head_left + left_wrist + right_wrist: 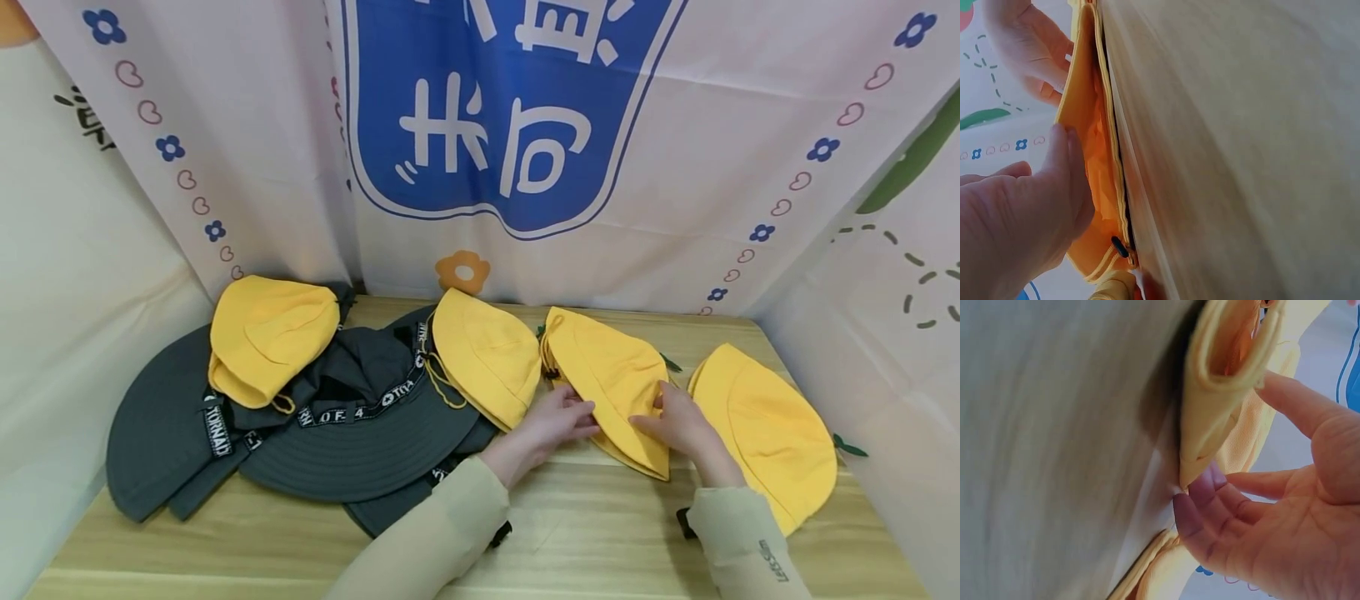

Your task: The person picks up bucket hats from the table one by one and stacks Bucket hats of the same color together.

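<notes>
A folded yellow bucket hat lies on the table between the two hands, its brim edge facing the person. My left hand touches the brim's left part with nearly straight fingers; in the left wrist view those fingers rest against the brim beside the hat's opening. A dark cord stopper shows at that opening. My right hand is at the hat's right side, thumb on the crown. In the right wrist view, its spread fingers touch the lower edge of the yellow cloth.
Another yellow hat lies left of the hands, a third yellow hat to the right. At far left, a yellow hat rests on overlapping dark wide-brimmed hats with lettered straps. A printed curtain hangs behind the wooden table.
</notes>
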